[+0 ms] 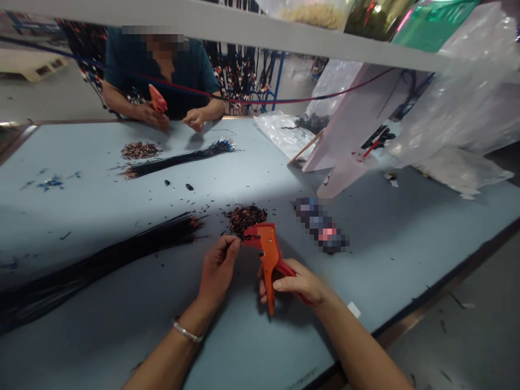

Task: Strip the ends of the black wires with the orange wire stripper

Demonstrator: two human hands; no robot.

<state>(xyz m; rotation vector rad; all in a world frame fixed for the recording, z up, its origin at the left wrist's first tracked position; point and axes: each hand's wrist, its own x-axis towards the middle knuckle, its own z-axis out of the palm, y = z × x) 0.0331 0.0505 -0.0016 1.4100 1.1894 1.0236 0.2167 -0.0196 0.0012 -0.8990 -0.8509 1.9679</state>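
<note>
My right hand is wrapped round the handles of an orange and red wire stripper, which stands upright with its jaws pointing left. My left hand is closed in a pinch just left of the jaws; what sits between its fingertips is too small to make out. Right behind the jaws lies a pile of short black and copper-coloured offcuts. To the left of my left hand, a thick bundle of black wires stretches across the table, its ends near the pile.
Across the table, a person holds a red tool beside another wire bundle and a pile of copper-coloured bits. A blurred-out object lies right of the stripper. A shelf crosses overhead; plastic bags bulge at right.
</note>
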